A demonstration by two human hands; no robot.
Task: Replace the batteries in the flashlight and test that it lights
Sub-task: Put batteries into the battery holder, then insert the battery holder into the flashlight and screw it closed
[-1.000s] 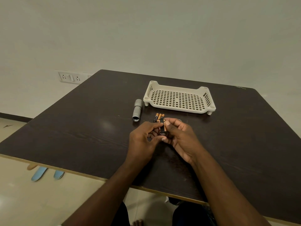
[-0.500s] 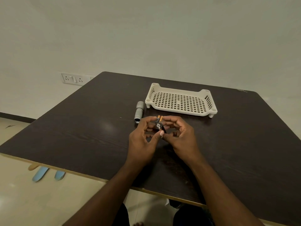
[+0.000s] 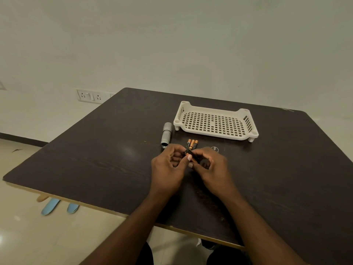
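Note:
The grey flashlight body (image 3: pixel 166 136) lies on the dark table (image 3: pixel 99 157), its open end toward me. Three orange-and-black batteries (image 3: pixel 192 144) lie side by side just beyond my fingers. My left hand (image 3: pixel 168 169) and my right hand (image 3: pixel 212 169) meet above the table, both pinching a small black battery holder (image 3: pixel 190 154) with an orange battery in it. A small round flashlight cap (image 3: pixel 214 149) rests on the table past my right hand. Most of the holder is hidden by my fingers.
A cream perforated plastic tray (image 3: pixel 216 122) stands behind the batteries, nothing in it. A wall socket plate (image 3: pixel 89 96) is on the wall to the left. Blue slippers (image 3: pixel 57 206) lie on the floor under the table's near-left edge.
Both hands have stayed together over the same spot, their fingers shifting on the holder. The camera view has tilted slightly; the loose batteries show more clearly beyond the fingers.

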